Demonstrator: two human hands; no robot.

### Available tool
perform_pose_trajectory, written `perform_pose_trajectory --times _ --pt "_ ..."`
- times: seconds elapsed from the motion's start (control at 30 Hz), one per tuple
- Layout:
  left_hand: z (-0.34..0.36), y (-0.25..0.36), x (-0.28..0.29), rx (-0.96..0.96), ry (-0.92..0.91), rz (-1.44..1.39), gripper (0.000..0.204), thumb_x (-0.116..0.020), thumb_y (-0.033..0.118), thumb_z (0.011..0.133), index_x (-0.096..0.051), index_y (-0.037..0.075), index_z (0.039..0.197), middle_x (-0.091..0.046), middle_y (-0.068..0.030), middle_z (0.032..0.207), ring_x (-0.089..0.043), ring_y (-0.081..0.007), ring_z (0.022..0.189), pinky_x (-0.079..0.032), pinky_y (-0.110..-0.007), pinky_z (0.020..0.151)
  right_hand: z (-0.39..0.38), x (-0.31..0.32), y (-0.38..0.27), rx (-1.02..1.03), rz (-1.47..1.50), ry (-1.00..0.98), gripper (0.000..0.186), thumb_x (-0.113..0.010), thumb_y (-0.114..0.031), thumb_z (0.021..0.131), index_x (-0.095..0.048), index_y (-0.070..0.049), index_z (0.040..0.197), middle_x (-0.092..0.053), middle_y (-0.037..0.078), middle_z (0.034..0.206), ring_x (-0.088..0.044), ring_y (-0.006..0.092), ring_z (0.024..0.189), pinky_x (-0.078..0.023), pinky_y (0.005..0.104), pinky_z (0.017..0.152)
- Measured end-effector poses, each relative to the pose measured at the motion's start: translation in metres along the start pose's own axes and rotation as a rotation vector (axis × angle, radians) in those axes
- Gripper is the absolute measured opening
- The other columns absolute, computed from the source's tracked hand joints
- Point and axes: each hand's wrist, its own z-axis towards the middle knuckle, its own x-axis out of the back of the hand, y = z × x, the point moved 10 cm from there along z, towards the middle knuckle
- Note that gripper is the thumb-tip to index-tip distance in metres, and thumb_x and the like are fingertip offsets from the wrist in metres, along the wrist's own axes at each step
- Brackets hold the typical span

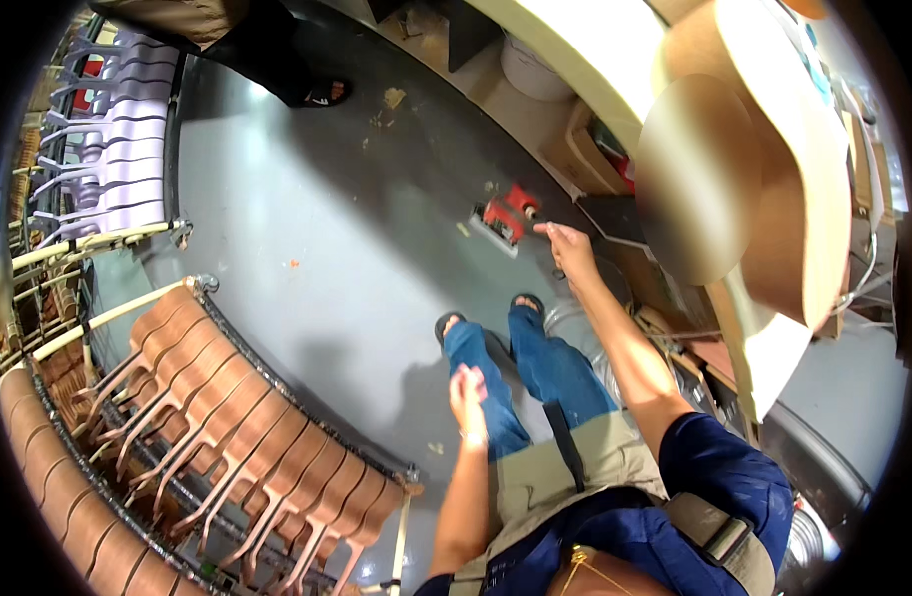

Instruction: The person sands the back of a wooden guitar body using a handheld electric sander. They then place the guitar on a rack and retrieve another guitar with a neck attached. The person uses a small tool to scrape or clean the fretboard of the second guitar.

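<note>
a red device point(509, 216) lies on the floor point(277, 209) past the right hand point(570, 254), whose grip is unclear.

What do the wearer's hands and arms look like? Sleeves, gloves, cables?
Left hand and right hand are ungloved. The right arm has a short, dark-blue sleeve. No cables visible on either hand. Possibly a thin band at the left wrist; too blurred to confirm.

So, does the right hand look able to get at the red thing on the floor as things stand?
Probably not without bending: the red thing appears to lie on the floor, well below the right hand, though nothing visible blocks the way.
</note>
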Motion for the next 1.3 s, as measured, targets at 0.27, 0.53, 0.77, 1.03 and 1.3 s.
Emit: perform_pose_trajectory --times 0.27,0.53,0.77,1.03,1.3 --pt "-0.135 0.016 -0.080 0.614 -0.664 -0.883 0.100 -0.036 0.079 0.068 -0.019 0.010 0.139 -0.022 -0.0231 0.139 -0.019 -0.0485 0.126 -0.016 -0.066 0.098 -0.297 -0.010 -0.101 0.058 -0.186 -0.472 0.031 -0.052 -0.025 0.090 -0.062 0.001 0.105 -0.053 -0.003 0.067 -0.044 0.0044 0.064 -0.038 0.0228 0.058" --pt "-0.247 0.099 -0.100 0.481 -1.009 -0.622 0.070 -0.057 0.020 0.070 -0.031 0.004 0.132 -0.040 -0.0154 0.132 -0.035 -0.0391 0.123 -0.023 -0.060 0.101 -0.486 0.076 -0.129 -0.189 -0.444 -0.576 0.052 -0.061 -0.030 0.083 -0.046 -0.006 0.127 -0.058 0.013 0.114 -0.056 0.0205 0.105 -0.042 0.0307 0.090" --pt "-0.389 0.181 -0.210 -0.064 -1.508 0.118 0.095 -0.070 0.013 0.062 -0.014 0.006 0.138 -0.035 -0.0135 0.133 -0.036 -0.0268 0.124 -0.029 -0.042 0.104 -0.514 0.133 -0.246 0.324 -0.385 0.460 0.092 -0.073 -0.037 0.067 -0.021 -0.010 0.138 -0.042 0.017 0.121 -0.048 0.0313 0.108 -0.039 0.0396 0.091" --pt "-0.472 0.132 -0.284 -0.809 -1.888 0.876 0.108 -0.078 0.033 0.063 -0.009 0.003 0.140 -0.015 -0.0157 0.145 -0.016 -0.0259 0.134 -0.015 -0.037 0.108 -0.615 0.241 -0.271 0.372 -0.701 1.223 0.061 -0.072 -0.013 0.058 -0.049 -0.008 0.114 -0.050 0.012 0.105 -0.050 0.0280 0.098 -0.041 0.0363 0.086" --pt "-0.244 0.431 -0.342 -0.969 -0.546 0.191 0.028 -0.048 0.019 0.092 -0.049 -0.002 0.110 -0.057 -0.0110 0.103 -0.055 -0.0161 0.097 -0.045 -0.030 0.086 -0.552 0.333 -0.318 0.367 -0.947 1.335 0.051 -0.072 -0.011 0.062 -0.052 -0.015 0.109 -0.045 0.012 0.117 -0.045 0.0323 0.105 -0.038 0.0391 0.088"
